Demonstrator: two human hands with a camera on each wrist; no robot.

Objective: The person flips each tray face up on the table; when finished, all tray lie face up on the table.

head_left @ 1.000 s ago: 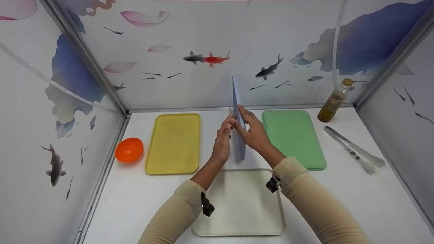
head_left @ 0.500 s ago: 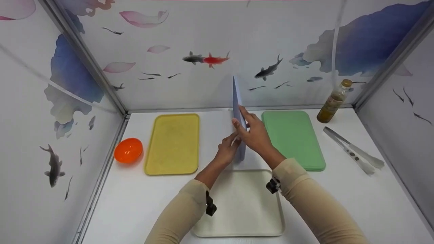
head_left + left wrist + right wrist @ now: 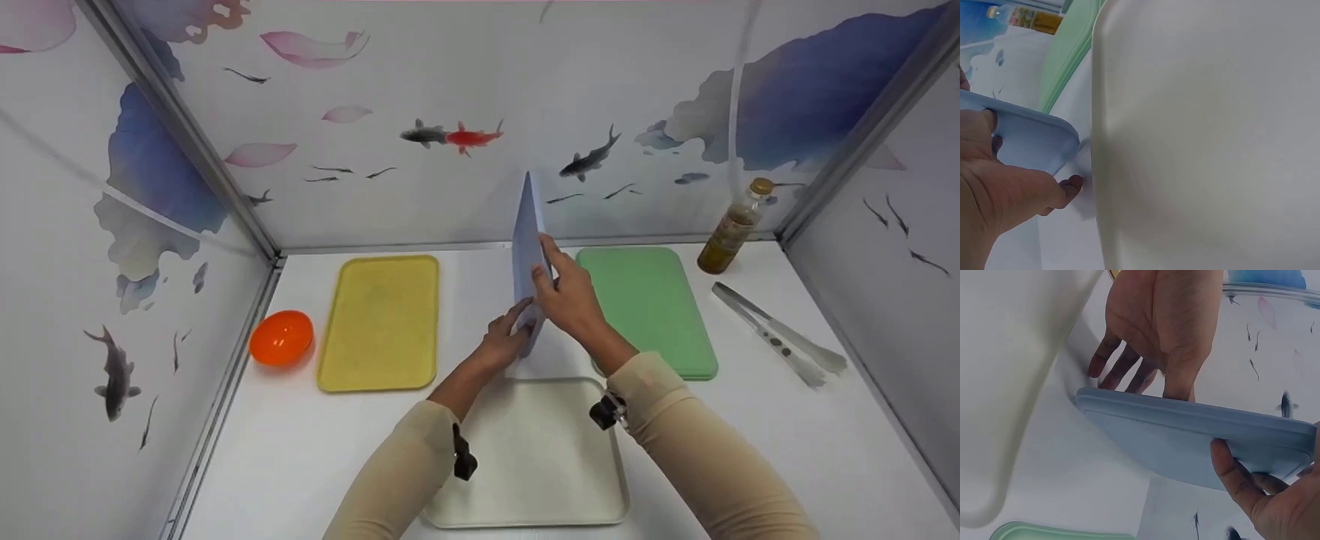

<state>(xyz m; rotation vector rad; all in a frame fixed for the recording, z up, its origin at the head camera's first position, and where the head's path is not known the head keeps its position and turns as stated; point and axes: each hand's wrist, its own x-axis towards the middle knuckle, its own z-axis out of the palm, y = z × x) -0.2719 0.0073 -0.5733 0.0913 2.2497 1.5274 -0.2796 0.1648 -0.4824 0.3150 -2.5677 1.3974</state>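
Observation:
A light blue tray (image 3: 527, 262) stands nearly upright, edge toward me, behind the cream tray (image 3: 540, 450). My right hand (image 3: 574, 300) grips its right part, thumb on the left face and fingers round the other side. My left hand (image 3: 502, 345) touches the lower part of the left face with loosely extended fingers. In the right wrist view the left hand (image 3: 1157, 332) meets the rim of the blue tray (image 3: 1185, 433) with its fingers spread. The left wrist view shows the left hand (image 3: 1010, 180) over the tray's corner. The fingers' far contact is partly hidden.
A yellow tray (image 3: 379, 322) and an orange bowl (image 3: 281, 338) lie at the left. On the right are a green tray (image 3: 645, 311), a bottle of yellow-brown liquid (image 3: 727, 232) and metal tongs (image 3: 780, 334). Printed panels (image 3: 450, 75) enclose the table's back and sides.
My left hand has slid down from the tray's middle to its lower part. The blue tray has turned slightly, showing more of its left face. The right hand keeps its grip.

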